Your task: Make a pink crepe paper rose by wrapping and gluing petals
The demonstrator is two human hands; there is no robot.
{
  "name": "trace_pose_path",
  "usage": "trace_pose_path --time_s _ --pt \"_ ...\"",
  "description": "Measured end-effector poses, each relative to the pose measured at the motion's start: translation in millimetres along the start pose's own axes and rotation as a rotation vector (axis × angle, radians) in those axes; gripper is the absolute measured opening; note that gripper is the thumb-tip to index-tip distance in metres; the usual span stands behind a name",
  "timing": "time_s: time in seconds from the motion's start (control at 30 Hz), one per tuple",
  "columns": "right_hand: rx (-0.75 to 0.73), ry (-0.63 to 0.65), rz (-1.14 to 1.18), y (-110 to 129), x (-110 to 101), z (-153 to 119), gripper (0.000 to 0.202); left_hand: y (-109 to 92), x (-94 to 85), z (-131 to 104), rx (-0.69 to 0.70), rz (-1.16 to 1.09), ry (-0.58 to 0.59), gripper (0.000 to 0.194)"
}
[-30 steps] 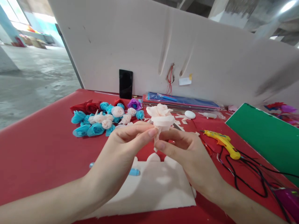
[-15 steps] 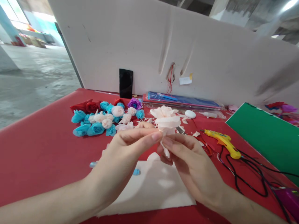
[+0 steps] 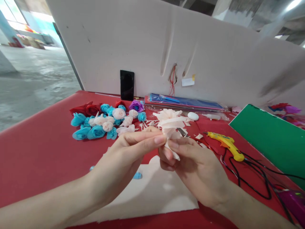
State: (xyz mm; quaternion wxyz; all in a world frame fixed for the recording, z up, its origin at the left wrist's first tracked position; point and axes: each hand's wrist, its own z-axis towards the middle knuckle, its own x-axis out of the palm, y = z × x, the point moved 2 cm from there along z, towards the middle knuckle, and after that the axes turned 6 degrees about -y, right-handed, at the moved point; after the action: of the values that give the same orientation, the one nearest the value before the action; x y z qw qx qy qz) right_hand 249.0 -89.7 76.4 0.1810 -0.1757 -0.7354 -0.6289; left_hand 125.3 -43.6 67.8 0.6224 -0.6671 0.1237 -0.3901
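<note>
A pale pink paper flower (image 3: pixel 169 122) is held up in front of me, its petals at the top and a twisted tail hanging below. My left hand (image 3: pixel 130 159) pinches its base between thumb and forefinger. My right hand (image 3: pixel 194 167) grips the base from the other side, by the twisted tail. Beneath the hands lies a pale sheet of crepe paper (image 3: pixel 152 200). A blue pen-like thing (image 3: pixel 137 175) rests on the sheet, partly hidden by my left wrist.
Behind my left hand is a cluster of paper flowers (image 3: pixel 96 131), blue, pink, red and purple. A yellow glue gun (image 3: pixel 225 144) with black cables lies at right, near a green board (image 3: pixel 269 143). A black phone (image 3: pixel 127 85) leans on the white partition (image 3: pixel 114 41). Paper scraps lie behind the flower.
The flower's twisted tail has swung slightly to the right and its petals have turned a little. Both hands keep their pinch at its base. The view has shifted slightly.
</note>
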Motion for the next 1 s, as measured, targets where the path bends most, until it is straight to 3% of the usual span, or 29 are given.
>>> trace_pose_path --time_s 0.6,1.0 --pt "0.126 0.172 0.208 -1.2 2.6 -4.2 0.022 -0.7 -0.6 -0.9 -0.116 -0.141 0.121 0.032" --pt "0.202 0.234 0.189 -1.8 -0.7 1.4 0.031 4.3 -1.8 1.5 -0.118 -0.107 0.079 0.031"
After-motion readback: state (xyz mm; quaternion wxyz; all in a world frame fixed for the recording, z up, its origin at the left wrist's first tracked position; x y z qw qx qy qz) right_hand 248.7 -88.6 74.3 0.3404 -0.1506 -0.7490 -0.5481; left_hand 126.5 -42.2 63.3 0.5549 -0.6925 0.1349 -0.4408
